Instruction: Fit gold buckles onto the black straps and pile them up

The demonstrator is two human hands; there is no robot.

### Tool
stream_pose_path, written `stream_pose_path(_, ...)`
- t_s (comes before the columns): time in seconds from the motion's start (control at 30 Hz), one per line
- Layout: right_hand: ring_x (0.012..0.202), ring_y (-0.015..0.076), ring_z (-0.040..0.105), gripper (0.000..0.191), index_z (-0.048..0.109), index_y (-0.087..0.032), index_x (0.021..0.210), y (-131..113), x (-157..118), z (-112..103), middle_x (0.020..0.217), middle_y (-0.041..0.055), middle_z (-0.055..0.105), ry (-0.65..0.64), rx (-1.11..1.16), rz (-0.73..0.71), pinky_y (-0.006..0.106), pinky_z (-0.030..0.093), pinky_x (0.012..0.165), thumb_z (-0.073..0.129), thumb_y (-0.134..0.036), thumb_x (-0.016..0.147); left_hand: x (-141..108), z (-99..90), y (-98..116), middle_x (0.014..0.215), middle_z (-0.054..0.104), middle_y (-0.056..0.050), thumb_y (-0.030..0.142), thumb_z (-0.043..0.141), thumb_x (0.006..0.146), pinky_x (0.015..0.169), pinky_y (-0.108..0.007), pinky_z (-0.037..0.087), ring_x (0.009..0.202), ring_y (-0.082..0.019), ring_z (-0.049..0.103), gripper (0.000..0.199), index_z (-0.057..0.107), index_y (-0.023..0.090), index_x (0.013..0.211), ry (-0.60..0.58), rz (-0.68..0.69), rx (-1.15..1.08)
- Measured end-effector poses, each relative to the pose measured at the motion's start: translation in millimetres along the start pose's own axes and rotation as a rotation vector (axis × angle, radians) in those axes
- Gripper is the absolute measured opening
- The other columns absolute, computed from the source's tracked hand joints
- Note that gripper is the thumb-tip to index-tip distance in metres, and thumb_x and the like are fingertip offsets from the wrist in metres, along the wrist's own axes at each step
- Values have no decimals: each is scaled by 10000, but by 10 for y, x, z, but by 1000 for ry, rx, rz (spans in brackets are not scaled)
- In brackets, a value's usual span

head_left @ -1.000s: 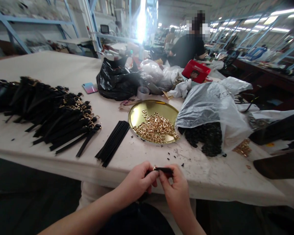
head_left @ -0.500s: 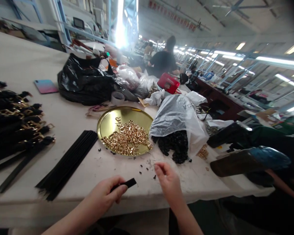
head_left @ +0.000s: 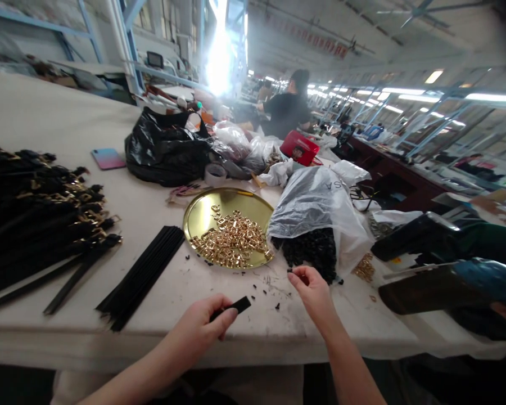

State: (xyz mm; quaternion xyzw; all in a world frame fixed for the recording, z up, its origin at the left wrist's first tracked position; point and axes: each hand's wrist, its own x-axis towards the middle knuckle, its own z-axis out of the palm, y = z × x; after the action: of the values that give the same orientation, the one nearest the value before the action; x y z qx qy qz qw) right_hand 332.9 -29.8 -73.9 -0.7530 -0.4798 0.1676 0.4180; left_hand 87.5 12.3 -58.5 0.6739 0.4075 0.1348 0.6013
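My left hand [head_left: 213, 318] is closed round a black strap [head_left: 241, 305], whose flat end sticks out past the thumb towards the right. The rest of this strap is hidden by the hand. My right hand [head_left: 312, 287] is closed in a pinch at the near edge of a heap of small black pieces [head_left: 306, 247]. A tiny black piece [head_left: 290, 271] shows at its fingertips. The heap spills from a translucent plastic bag [head_left: 312, 197]. Left of the bag, a round gold tray [head_left: 202, 205] bears many gold metal buckles [head_left: 234, 239].
A bundle of black straps [head_left: 145, 275] lies left of the tray. Farther left are piled straps with gold fittings [head_left: 37, 219]. A phone [head_left: 108, 158], a black plastic bag [head_left: 164, 149], a tape roll [head_left: 215, 174] and a red pouch [head_left: 299, 148] stand behind. Another person [head_left: 289, 107] is beyond.
My right hand has moved away from me to the edge of the black heap, and a dark piece now shows at its fingertips. My left hand still holds the strap. The view has shifted left.
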Motion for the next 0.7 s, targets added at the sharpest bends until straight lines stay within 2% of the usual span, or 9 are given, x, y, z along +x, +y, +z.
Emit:
stream_pose_path(0.07, 568, 152, 499, 254, 558, -186, 749, -219, -235, 102, 622, -6, 538, -141, 208, 50, 282, 402, 567, 522, -435, 780, 1, 36, 58, 552, 465, 50, 403, 450, 796, 540, -209, 321, 538, -109, 415, 249, 508, 173, 719, 52, 58, -22)
stream_pose_path(0.1, 560, 143, 498, 272, 556, -183, 747, -326, -354, 164, 617, -6, 547, -223, 417, 124, 275, 406, 565, 536, -453, 774, -4, 54, 81, 556, 468, 47, 407, 449, 797, 538, -208, 322, 541, -109, 418, 259, 515, 169, 718, 74, 85, -37)
stream_pose_path(0.2, 576, 126, 498, 269, 564, -182, 711, -564, -638, 340, 607, -14, 560, -295, 792, 278, 253, 404, 584, 648, -438, 704, -56, 79, 113, 557, 463, 45, 409, 445, 800, 523, -203, 317, 537, -105, 415, 273, 532, 161, 726, 96, 123, -52)
stream_pose_path(0.33, 574, 124, 518, 270, 576, -184, 729, -658, -788, 457, 588, -26, 576, -215, 779, 287, 247, 408, 582, 716, -400, 646, -204, 31, 108, 541, 453, 48, 396, 457, 791, 516, -202, 303, 529, -102, 412, 265, 534, 158, 705, 73, 95, 28)
stream_pose_path(0.43, 574, 130, 539, 285, 581, -190, 761, -670, -812, 468, 625, -24, 591, -176, 797, 287, 262, 427, 583, 733, -389, 624, -297, -3, 107, 541, 453, 50, 387, 457, 790, 515, -200, 302, 528, -99, 409, 254, 524, 161, 695, 108, 108, 29)
stream_pose_path(0.57, 569, 127, 539, 256, 588, -189, 753, -699, -856, 468, 629, -22, 586, -174, 832, 293, 266, 435, 587, 711, -390, 653, -359, 3, 100, 538, 453, 52, 373, 454, 789, 514, -194, 309, 522, -96, 411, 238, 530, 163, 709, 109, 120, 2)
stream_pose_path(0.7, 581, 138, 546, 243, 597, -189, 764, -704, -932, 478, 613, -19, 590, -196, 724, 230, 268, 436, 592, 696, -389, 670, -387, -27, 79, 539, 478, 46, 363, 444, 788, 511, -197, 317, 512, -100, 430, 239, 558, 162, 728, 52, 91, 68)
